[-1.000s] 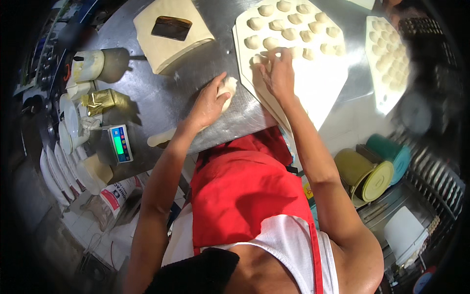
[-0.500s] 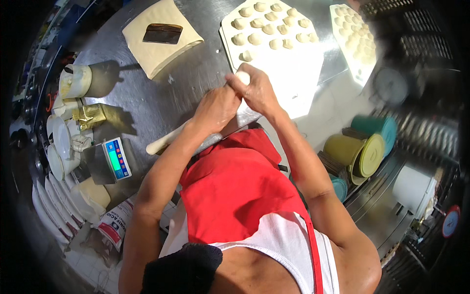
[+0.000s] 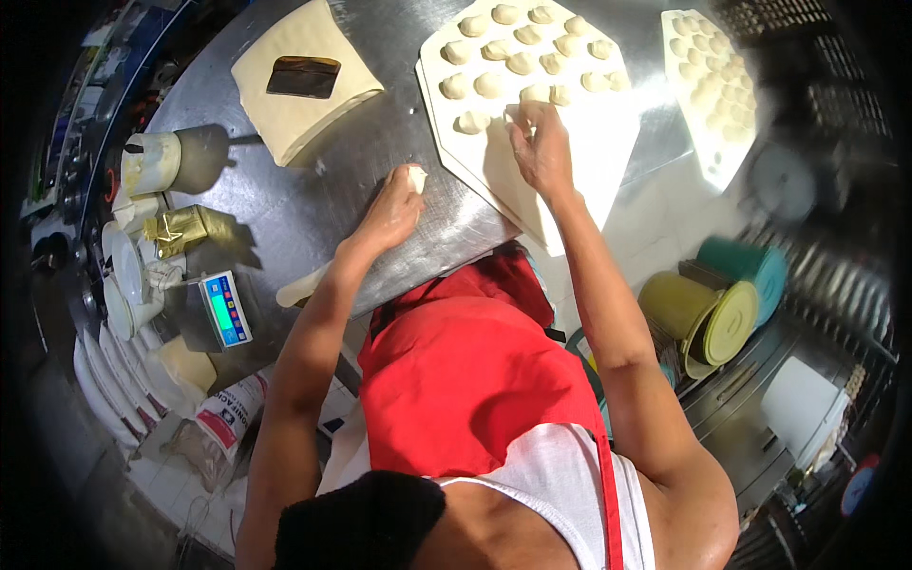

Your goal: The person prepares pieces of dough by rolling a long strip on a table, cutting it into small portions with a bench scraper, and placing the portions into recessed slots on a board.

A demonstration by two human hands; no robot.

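Note:
Above the steel table, my left hand is closed round a piece of pale dough, whose end sticks out past the thumb. My right hand reaches over a white board, fingers pinched at a small dough ball that they partly hide. Rows of dough balls sit on the far part of this board. A long strip of dough lies near the table edge, partly covered by my left forearm.
A folded dough sheet bears a dark scraper. On the left stand a scale, a gold foil block and a white tub. Another board of dough balls lies far right. Lidded buckets stand below right.
My hands were together over the table's edge, working dough. They have parted: the right moved up and right onto the board, the left stays over the table with dough.

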